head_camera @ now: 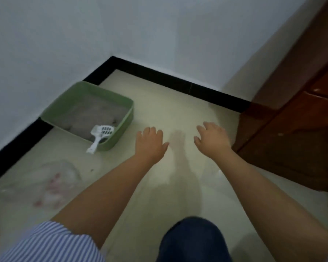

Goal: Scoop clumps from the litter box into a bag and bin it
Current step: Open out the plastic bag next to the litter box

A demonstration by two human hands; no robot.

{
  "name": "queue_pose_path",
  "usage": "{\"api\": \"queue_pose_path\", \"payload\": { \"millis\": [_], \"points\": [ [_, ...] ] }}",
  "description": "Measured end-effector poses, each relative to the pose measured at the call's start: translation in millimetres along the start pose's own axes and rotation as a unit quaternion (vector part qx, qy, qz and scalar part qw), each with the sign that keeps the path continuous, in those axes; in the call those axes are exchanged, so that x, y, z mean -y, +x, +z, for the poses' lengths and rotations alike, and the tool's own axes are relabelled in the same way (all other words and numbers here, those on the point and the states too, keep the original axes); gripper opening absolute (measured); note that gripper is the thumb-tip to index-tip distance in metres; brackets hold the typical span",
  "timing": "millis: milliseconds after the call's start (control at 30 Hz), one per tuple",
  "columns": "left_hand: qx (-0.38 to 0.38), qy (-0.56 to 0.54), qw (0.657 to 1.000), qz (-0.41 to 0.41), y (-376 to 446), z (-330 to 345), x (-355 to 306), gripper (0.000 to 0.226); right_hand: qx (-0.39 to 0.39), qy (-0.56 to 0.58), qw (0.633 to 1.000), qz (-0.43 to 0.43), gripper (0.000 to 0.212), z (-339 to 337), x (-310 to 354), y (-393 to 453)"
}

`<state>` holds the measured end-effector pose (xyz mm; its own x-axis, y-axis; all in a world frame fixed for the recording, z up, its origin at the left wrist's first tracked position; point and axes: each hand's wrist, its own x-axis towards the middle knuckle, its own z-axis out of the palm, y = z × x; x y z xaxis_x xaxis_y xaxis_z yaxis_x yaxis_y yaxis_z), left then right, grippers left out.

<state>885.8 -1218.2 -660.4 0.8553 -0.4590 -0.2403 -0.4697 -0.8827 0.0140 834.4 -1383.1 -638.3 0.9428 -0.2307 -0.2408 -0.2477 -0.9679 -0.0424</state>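
A green litter box [128, 118] with grey litter sits on the pale floor against the left wall, near the corner. A white slotted scoop [100, 137] leans over its front rim, head inside, handle pointing out toward me. A clear plastic bag [51, 182] with pink print lies flat on the floor at lower left. My left hand [151, 143] hovers palm down, fingers apart, right of the box and holding nothing. My right hand [212, 138] is also spread and empty, further right.
A dark wooden door or cabinet [295, 129] stands at the right. Black skirting [169, 76] runs along both walls. My knee in dark trousers [193, 241] is at the bottom, a striped sleeve at lower left.
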Motion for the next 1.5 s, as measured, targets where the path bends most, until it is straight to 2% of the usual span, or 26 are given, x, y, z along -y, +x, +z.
{"api": "queue_pose_path", "payload": {
  "millis": [100,200,433,567,800,1000,1167,1267,1333,1400,1500],
  "points": [
    [0.026,-0.007,0.997,-0.070,-29.3,2.2,64.2,0.046,0.053,-0.012,0.996,-0.067,0.045,-0.3,64.6,12.2],
    [0.039,-0.015,0.990,-0.133,-38.5,4.9,104.9,0.048,0.065,-0.020,0.991,-0.116,0.044,2.9,110.4,25.9],
    [0.052,-0.047,0.966,-0.247,-27.0,21.7,141.2,0.047,0.050,-0.055,0.976,-0.204,0.036,9.4,160.8,72.4],
    [0.063,-0.083,0.943,-0.316,-16.0,36.6,162.5,0.044,0.075,-0.066,0.962,-0.253,0.035,21.8,192.6,114.9],
    [0.099,-0.131,0.878,-0.449,-33.2,90.2,210.5,0.046,0.105,-0.107,0.888,-0.434,0.035,86.9,279.4,143.3],
    [0.087,-0.155,0.814,-0.553,-79.8,143.7,238.2,0.047,0.059,-0.110,0.809,-0.574,0.026,128.4,365.0,118.2],
    [0.067,-0.179,0.770,-0.609,-128.6,187.9,238.9,0.045,0.115,-0.115,0.788,-0.593,0.045,185.0,410.6,96.3],
    [0.061,-0.201,0.734,-0.646,-153.4,205.8,235.8,0.045,0.157,-0.103,0.791,-0.582,0.068,222.9,417.1,84.3],
    [0.061,-0.215,0.719,-0.658,-163.8,213.7,229.5,0.045,0.146,-0.083,0.801,-0.575,0.077,241.0,420.3,77.5],
    [0.065,-0.218,0.721,-0.654,-170.2,222.1,220.8,0.045,0.130,-0.061,0.821,-0.552,0.071,252.0,425.1,74.2],
    [0.065,-0.219,0.713,-0.663,-183.9,229.8,214.0,0.046,0.104,-0.025,0.843,-0.526,0.030,259.8,431.4,78.0]
  ]
}}
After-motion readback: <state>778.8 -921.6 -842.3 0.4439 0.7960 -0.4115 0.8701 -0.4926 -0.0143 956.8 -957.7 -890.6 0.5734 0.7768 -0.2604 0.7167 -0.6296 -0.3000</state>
